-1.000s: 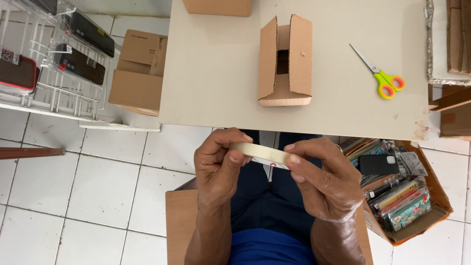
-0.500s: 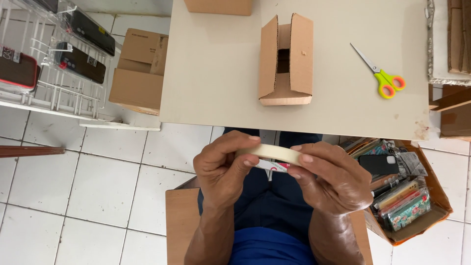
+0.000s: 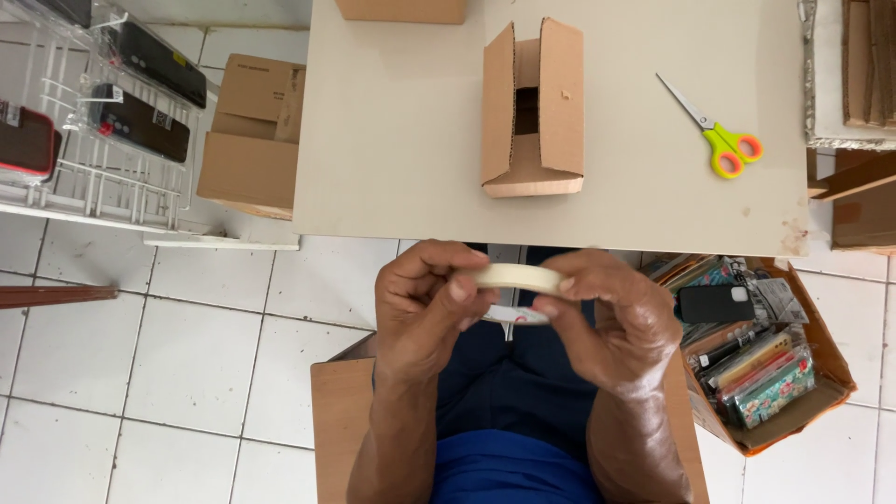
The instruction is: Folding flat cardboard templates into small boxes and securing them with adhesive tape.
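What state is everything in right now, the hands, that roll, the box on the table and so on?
left hand: gripping the tape roll's left side
right hand: gripping its right side
tape roll: held edge-on below the table edge
cardboard box: on the table, flaps open
scissors: closed, flat on the table
floor box of phone cases: open, filled
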